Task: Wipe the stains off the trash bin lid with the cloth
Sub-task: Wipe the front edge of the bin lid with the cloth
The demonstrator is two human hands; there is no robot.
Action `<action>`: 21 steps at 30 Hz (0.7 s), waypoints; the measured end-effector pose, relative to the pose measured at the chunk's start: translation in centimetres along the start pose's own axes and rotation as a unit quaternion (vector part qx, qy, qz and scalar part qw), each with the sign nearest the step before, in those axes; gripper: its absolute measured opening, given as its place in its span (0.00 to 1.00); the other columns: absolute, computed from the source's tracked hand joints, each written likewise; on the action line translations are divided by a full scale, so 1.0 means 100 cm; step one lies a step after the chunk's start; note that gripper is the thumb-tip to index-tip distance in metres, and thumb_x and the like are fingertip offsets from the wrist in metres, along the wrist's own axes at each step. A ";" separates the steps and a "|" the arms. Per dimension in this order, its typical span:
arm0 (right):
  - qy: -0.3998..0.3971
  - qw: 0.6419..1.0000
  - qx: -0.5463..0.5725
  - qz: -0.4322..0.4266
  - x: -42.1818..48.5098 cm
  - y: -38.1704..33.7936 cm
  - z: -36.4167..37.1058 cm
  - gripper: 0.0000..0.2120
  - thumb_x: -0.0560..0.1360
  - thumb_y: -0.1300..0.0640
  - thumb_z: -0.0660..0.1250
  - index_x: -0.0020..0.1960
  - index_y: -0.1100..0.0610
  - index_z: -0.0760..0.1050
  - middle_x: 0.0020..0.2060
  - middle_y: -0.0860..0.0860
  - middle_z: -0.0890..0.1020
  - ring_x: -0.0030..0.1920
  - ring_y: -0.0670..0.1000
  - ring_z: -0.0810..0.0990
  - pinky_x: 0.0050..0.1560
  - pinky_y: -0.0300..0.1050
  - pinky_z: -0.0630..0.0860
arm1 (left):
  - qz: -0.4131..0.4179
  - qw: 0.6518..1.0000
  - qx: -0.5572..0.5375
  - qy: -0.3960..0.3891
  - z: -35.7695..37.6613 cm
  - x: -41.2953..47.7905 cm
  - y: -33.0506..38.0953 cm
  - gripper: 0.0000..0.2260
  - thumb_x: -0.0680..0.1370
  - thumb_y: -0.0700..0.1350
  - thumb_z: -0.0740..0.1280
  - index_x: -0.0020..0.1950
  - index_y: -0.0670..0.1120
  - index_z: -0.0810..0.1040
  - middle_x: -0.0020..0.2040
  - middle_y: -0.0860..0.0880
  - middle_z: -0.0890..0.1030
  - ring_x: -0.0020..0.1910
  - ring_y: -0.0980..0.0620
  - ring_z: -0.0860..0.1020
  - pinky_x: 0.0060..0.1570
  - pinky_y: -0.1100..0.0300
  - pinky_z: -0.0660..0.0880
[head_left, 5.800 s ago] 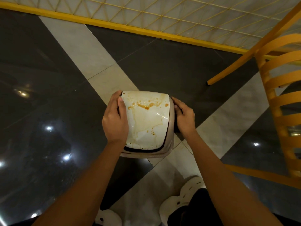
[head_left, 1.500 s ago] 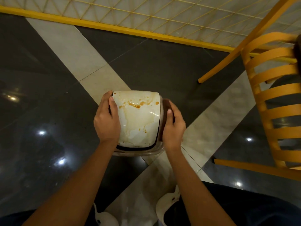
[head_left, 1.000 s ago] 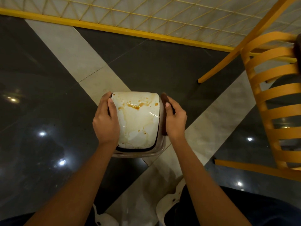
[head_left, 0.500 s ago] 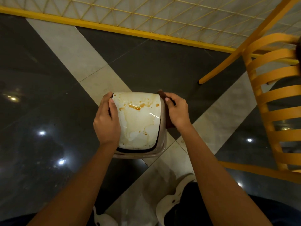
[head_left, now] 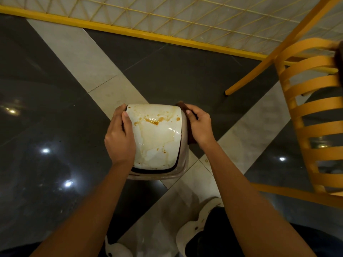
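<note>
A small trash bin stands on the floor, its white lid [head_left: 156, 141] marked with orange-brown stains, thickest near the far edge [head_left: 152, 120]. My left hand [head_left: 119, 138] grips the left side of the lid, thumb resting on top. My right hand [head_left: 200, 127] presses a dark brown cloth [head_left: 190, 140] against the bin's right side. Most of the cloth is hidden under the hand, with bits showing at the fingertips and below the palm. The bin's pale rim [head_left: 182, 170] shows around the near edge of the lid.
An orange slatted chair [head_left: 311, 112] stands close on the right, with one leg [head_left: 259, 71] slanting over the floor. A yellow rail [head_left: 130, 32] with a mesh panel runs along the far side. My white shoes [head_left: 193, 229] are just below the bin on the glossy tiles.
My right hand with the cloth has slid along the bin's right side from the near end towards the far end. The left hand and the bin have stayed in place.
</note>
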State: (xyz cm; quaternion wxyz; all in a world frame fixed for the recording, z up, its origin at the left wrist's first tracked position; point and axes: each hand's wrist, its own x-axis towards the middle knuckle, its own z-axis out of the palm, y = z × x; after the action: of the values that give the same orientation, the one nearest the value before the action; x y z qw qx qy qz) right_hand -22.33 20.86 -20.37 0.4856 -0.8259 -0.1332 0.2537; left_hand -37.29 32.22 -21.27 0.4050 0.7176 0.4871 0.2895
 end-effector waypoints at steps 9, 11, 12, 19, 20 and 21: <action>0.108 0.989 0.068 -0.075 -0.087 0.028 0.010 0.16 0.79 0.62 0.59 0.63 0.48 0.71 0.61 0.39 0.73 0.64 0.40 0.70 0.65 0.32 0.65 | 0.001 1.000 -0.005 0.000 0.001 0.001 -0.001 0.17 0.81 0.53 0.53 0.66 0.51 0.72 0.63 0.51 0.77 0.60 0.52 0.76 0.58 0.52 0.75; 0.132 0.986 0.073 -0.070 -0.111 0.036 0.022 0.16 0.78 0.63 0.59 0.63 0.48 0.70 0.61 0.39 0.73 0.64 0.36 0.69 0.64 0.29 0.64 | 0.002 1.000 -0.003 -0.003 0.001 0.001 -0.003 0.17 0.81 0.53 0.53 0.67 0.51 0.72 0.63 0.51 0.77 0.60 0.52 0.76 0.59 0.52 0.75; 0.151 0.983 0.080 -0.062 -0.118 0.040 0.027 0.17 0.78 0.64 0.59 0.63 0.49 0.70 0.61 0.39 0.73 0.63 0.33 0.69 0.63 0.27 0.64 | 0.001 1.000 -0.002 -0.003 0.000 0.001 -0.003 0.17 0.81 0.53 0.53 0.67 0.51 0.72 0.63 0.52 0.77 0.60 0.53 0.75 0.59 0.53 0.75; 0.170 0.982 0.080 -0.011 -0.084 0.027 0.026 0.15 0.79 0.62 0.58 0.65 0.55 0.72 0.60 0.44 0.74 0.60 0.37 0.71 0.59 0.23 0.64 | -0.014 1.000 -0.011 0.024 0.004 0.000 0.001 0.17 0.82 0.51 0.54 0.67 0.49 0.72 0.65 0.51 0.75 0.62 0.55 0.73 0.59 0.64 0.69; 0.178 0.981 0.080 -0.014 -0.084 0.026 0.027 0.15 0.79 0.62 0.58 0.65 0.56 0.72 0.61 0.46 0.75 0.61 0.39 0.71 0.59 0.23 0.64 | -0.016 0.999 -0.012 0.026 0.005 0.000 0.001 0.17 0.82 0.51 0.54 0.67 0.49 0.72 0.65 0.51 0.75 0.62 0.55 0.73 0.59 0.64 0.69; 0.187 0.979 0.082 -0.015 -0.086 0.027 0.029 0.15 0.79 0.62 0.58 0.65 0.57 0.72 0.62 0.47 0.75 0.62 0.40 0.71 0.60 0.24 0.64 | -0.016 0.999 -0.012 0.026 0.005 -0.001 0.001 0.17 0.82 0.51 0.54 0.67 0.49 0.71 0.65 0.51 0.75 0.62 0.54 0.73 0.59 0.63 0.69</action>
State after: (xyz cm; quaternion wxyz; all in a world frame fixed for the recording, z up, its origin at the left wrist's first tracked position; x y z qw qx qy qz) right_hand -31.20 17.66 -21.36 0.5717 -0.8141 -0.0313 0.0974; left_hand -36.85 31.99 -21.49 0.4057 0.6967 0.5055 0.3073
